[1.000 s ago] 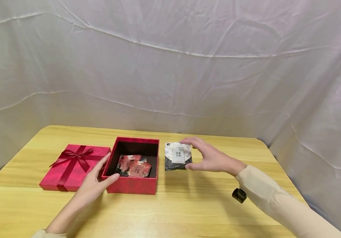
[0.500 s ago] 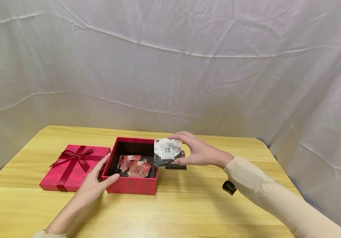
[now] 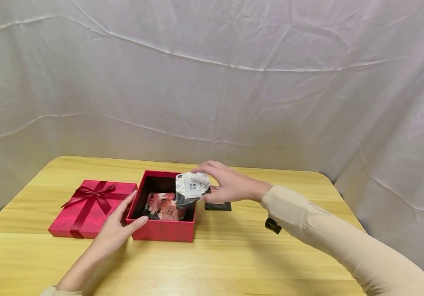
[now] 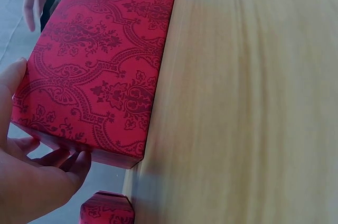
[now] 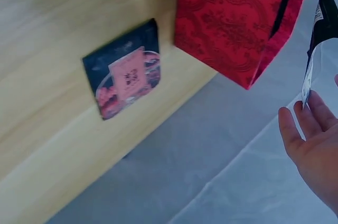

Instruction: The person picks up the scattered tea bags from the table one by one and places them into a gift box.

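Observation:
My right hand pinches a black and white tea sachet by its right side, tilted over the right wall of the open red gift box. In the right wrist view the same sachet appears nearly edge-on at the fingertips. Several red and black tea sachets lie inside the box. My left hand holds the box at its front left corner, thumb at the front rim and fingers along the left wall. The left wrist view shows those fingers bent against the side.
A red lid with a ribbon bow lies left of the box. On the wooden table, right of the box, rests another red and black sachet. A pale cloth hangs behind the table.
My right hand has carried the white sachet left from above the table to over the box. A red and black sachet underneath came into sight. The left hand and box stayed put.

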Demonstrator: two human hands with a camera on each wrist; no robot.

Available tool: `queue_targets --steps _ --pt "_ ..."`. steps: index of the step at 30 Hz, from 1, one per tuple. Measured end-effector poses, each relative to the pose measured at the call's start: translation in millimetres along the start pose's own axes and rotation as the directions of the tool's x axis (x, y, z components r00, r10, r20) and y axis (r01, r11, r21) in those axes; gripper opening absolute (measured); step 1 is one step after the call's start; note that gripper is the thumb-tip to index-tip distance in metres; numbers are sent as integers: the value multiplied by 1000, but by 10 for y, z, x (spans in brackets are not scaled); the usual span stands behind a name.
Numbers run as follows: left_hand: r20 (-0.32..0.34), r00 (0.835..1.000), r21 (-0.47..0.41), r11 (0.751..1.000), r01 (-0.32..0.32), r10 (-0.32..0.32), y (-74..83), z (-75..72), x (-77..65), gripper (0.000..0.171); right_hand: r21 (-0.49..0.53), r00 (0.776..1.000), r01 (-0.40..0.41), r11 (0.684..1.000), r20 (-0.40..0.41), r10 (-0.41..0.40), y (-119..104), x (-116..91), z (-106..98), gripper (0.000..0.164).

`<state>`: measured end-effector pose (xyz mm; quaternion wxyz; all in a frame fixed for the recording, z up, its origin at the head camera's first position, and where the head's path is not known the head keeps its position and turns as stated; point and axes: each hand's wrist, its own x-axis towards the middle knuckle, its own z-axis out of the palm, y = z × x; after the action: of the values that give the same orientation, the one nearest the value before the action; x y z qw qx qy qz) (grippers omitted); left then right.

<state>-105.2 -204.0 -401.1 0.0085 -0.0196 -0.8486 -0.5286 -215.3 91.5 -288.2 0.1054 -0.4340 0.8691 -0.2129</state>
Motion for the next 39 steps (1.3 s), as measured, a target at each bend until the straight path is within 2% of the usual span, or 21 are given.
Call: queue_targets --steps 6,12,22,30,39 --pt "-9 1000 15 1000 -4 4 10 -2 -4 81 -77 998 -9 997 57 13 -159 210 -11 66" --pt "-8 1000 21 1000 -5 5 12 12 14 81 -87 998 14 996 62 -8 -210 351 -11 65" --pt "-8 1000 7 1000 -7 8 17 34 23 81 -100 998 -5 995 67 12 -165 504 -35 64" --pt "1 1000 -28 1000 -12 12 29 52 28 81 -60 996 -52 997 74 57 -151 591 70 65" --pt "7 1000 -60 998 -6 6 37 57 31 80 -65 996 -51 997 69 55 -182 662 172 65"
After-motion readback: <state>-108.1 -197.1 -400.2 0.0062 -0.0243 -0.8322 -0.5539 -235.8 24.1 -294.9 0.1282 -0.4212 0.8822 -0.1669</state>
